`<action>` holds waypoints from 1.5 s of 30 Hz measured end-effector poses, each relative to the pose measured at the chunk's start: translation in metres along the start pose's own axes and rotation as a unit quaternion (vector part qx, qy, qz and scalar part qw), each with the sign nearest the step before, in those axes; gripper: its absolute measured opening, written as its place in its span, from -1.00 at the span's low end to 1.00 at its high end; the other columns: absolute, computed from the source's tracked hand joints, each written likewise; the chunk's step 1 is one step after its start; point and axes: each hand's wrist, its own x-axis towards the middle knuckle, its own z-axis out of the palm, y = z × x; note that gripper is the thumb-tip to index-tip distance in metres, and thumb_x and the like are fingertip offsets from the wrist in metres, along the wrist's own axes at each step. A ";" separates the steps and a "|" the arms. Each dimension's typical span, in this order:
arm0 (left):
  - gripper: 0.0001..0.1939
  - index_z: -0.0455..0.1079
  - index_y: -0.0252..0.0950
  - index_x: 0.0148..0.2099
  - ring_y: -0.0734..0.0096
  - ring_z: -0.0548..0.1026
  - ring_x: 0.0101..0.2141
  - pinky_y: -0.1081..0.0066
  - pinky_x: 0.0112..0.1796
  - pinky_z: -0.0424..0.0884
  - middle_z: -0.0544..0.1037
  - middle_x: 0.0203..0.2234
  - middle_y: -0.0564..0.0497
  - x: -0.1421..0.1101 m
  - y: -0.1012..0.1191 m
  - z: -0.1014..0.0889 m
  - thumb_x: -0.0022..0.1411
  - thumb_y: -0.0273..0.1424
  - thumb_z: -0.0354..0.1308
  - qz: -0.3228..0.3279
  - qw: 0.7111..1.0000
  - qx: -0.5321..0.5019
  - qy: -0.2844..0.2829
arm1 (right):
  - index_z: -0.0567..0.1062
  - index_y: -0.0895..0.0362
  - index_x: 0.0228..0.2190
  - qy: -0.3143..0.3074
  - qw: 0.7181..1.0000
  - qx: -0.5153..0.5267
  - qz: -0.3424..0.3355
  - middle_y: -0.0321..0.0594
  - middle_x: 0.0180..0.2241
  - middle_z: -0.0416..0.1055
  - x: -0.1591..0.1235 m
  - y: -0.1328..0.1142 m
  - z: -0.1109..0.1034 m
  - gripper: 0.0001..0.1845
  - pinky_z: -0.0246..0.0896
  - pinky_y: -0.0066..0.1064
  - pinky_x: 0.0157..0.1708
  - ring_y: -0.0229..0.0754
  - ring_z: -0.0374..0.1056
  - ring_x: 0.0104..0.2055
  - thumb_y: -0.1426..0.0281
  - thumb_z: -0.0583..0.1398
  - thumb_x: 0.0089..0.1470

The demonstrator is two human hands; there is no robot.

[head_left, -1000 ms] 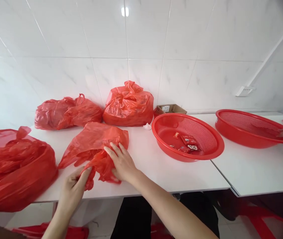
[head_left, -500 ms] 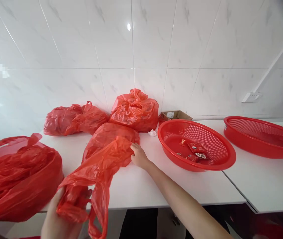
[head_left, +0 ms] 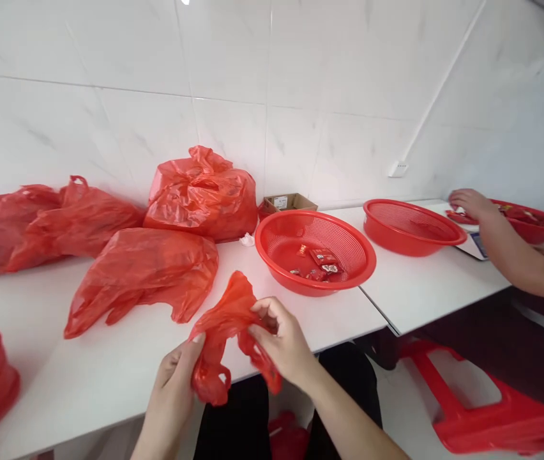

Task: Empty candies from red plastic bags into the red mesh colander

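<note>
Between my hands, over the table's front edge, hangs a crumpled red plastic bag (head_left: pixel 226 319) with its handle loops dangling. My left hand (head_left: pixel 176 380) pinches its left side between thumb and fingers. On the bag's right side, my right hand (head_left: pixel 286 338) grips the plastic with bent fingers. Just behind lies another red plastic bag (head_left: pixel 147 271), flat on the table. To the right of that sits a red perforated basket (head_left: pixel 315 287) with several small red packets (head_left: pixel 322 257) and an orange one at its bottom.
Full red bags (head_left: pixel 202 198) stand along the tiled wall, beside a small cardboard box (head_left: pixel 291 202). Farther right are a second red basket (head_left: pixel 396 239) and a co-worker's arm (head_left: pixel 516 249) over a scale (head_left: pixel 473 246). A red stool (head_left: pixel 473 396) stands below the table.
The view has turned to the right, bringing the co-worker's arm into sight. My hands have come together with the bag, which has been drawn away from the flat one on the table.
</note>
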 end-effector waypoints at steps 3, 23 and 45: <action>-0.65 0.19 -0.23 -0.60 0.43 0.29 -0.62 0.44 -0.52 0.20 0.31 -0.73 0.10 0.012 0.007 -0.027 0.09 -0.20 0.16 0.094 0.950 0.298 0.002 | 0.41 0.09 -0.29 0.007 0.998 0.032 0.048 -0.31 -0.33 0.41 -0.002 0.000 -0.040 -0.86 0.29 -0.41 -0.32 -0.27 0.36 -0.34 0.34 0.24 0.08; -0.73 0.41 -0.18 -0.21 0.26 0.54 -0.37 0.37 -0.35 0.43 0.59 -0.37 0.04 0.040 0.012 -0.021 0.14 -0.11 0.19 0.058 0.944 0.303 -0.119 | 0.44 0.05 -0.17 0.021 0.981 -0.191 0.026 -0.26 -0.18 0.40 -0.026 -0.033 -0.116 -0.75 0.26 -0.33 -0.12 -0.21 0.34 -0.15 0.45 0.21 0.05; -0.67 0.40 -0.20 -0.18 0.40 0.41 -0.48 0.41 -0.48 0.41 0.45 -0.42 0.06 0.078 0.025 -0.050 -0.03 -0.25 0.30 0.040 0.992 0.110 -0.048 | 0.49 0.11 0.01 -0.235 0.772 -0.590 -0.015 -0.12 -0.29 0.55 -0.012 -0.013 -0.090 -0.57 0.27 -0.21 -0.12 0.01 0.47 -0.18 0.43 0.27 0.06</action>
